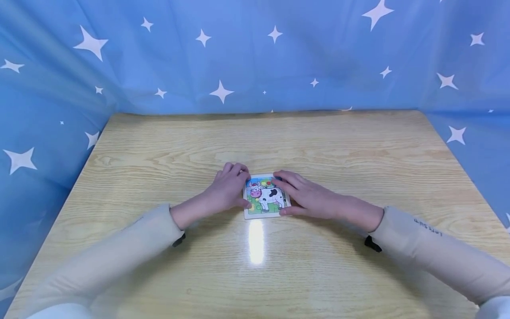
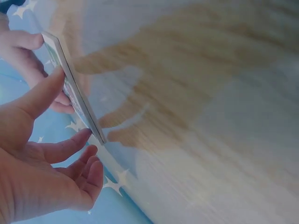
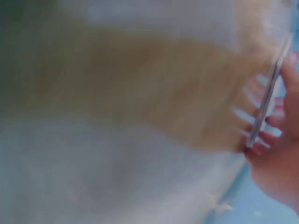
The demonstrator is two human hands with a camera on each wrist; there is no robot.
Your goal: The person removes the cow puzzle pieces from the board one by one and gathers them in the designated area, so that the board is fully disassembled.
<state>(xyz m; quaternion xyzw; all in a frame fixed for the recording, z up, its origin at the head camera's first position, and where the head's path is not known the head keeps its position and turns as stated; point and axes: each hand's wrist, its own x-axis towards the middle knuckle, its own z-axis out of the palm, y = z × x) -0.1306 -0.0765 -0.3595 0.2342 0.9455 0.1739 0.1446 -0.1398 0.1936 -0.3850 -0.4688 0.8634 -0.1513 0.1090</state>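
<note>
A small jigsaw puzzle [image 1: 266, 195] in a white-edged square frame shows a cow with black patches on green ground. It lies at the middle of the table between both hands. My left hand [image 1: 228, 188] holds its left side, thumb low on the face and index finger at the far left corner. In the left wrist view the frame's thin edge [image 2: 77, 88] shows side-on beside the thumb. On the opposite side my right hand [image 1: 312, 195] grips the puzzle, thumb at the near right corner and fingers over the far right one. The right wrist view is blurred.
A wood-grain table [image 1: 179, 146] surrounds the puzzle. Behind and beside it hangs a blue curtain [image 1: 247, 57] with white stars. A bright light reflection shows on the tabletop just in front of the puzzle. Light sleeves [image 1: 119, 252] cover both forearms.
</note>
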